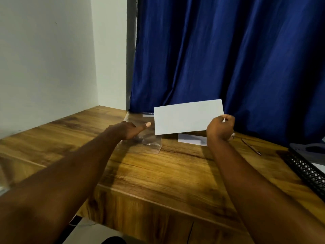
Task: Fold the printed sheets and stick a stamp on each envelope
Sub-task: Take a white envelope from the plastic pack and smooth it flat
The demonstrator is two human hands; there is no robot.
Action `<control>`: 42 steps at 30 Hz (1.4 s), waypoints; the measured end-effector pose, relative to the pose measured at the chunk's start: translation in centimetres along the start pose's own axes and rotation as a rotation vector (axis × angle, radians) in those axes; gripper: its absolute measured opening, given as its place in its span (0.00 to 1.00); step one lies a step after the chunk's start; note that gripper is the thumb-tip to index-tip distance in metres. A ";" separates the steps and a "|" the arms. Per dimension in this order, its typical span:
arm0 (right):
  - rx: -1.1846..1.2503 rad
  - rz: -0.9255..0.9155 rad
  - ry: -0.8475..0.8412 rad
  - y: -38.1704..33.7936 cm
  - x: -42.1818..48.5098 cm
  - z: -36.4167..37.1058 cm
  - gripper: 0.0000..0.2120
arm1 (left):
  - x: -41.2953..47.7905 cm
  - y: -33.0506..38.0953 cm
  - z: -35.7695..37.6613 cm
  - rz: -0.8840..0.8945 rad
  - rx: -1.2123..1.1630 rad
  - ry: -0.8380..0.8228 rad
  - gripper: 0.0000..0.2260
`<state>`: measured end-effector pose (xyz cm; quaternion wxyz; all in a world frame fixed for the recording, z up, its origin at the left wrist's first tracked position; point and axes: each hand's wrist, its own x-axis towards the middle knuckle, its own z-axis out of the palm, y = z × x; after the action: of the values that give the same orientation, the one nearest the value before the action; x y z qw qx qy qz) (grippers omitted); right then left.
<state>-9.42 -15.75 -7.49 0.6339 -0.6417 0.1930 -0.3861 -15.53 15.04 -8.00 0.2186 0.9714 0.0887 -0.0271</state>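
Observation:
A white folded sheet or envelope (186,117) is held up above the far side of the wooden desk (158,173); I cannot tell which it is. My right hand (220,127) pinches its right edge. My left hand (131,129) reaches forward with the thumb stretched toward the paper's left edge, just short of touching it, above a clear plastic bag (149,143). Another white paper (192,140) lies flat on the desk under the raised one, partly hidden by my right wrist.
A pen (250,146) lies on the desk to the right. A black mesh tray (306,169) with papers stands at the right edge. A blue curtain (228,59) hangs behind the desk and a white wall stands to the left.

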 end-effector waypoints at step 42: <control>-0.313 -0.214 -0.590 6.8 3.6 -3.2 0.33 | 6.9 17.7 12.2 0.497 0.046 0.192 0.31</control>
<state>-7.89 -21.33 -13.46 0.5123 -0.8316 -0.0101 -0.2141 -5.64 -4.79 -12.19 0.1869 0.9662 -0.1331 0.1175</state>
